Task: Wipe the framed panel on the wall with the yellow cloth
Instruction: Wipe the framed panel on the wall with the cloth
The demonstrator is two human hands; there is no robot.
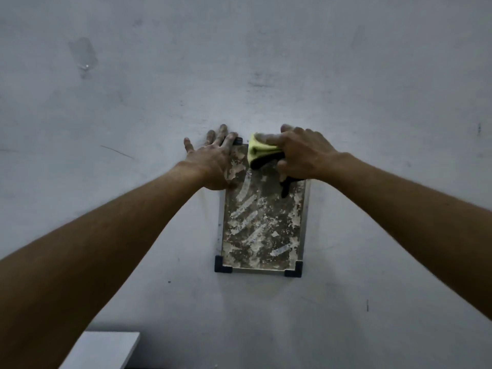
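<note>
Yellow cloth point(259, 148) in right hand point(306, 155), atop framed panel point(262, 225).

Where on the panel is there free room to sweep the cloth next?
Free: the framed panel below both hands, down to its black bottom corners. Crowded: the top edge, where the left hand braces and the right hand presses the yellow cloth.
</note>
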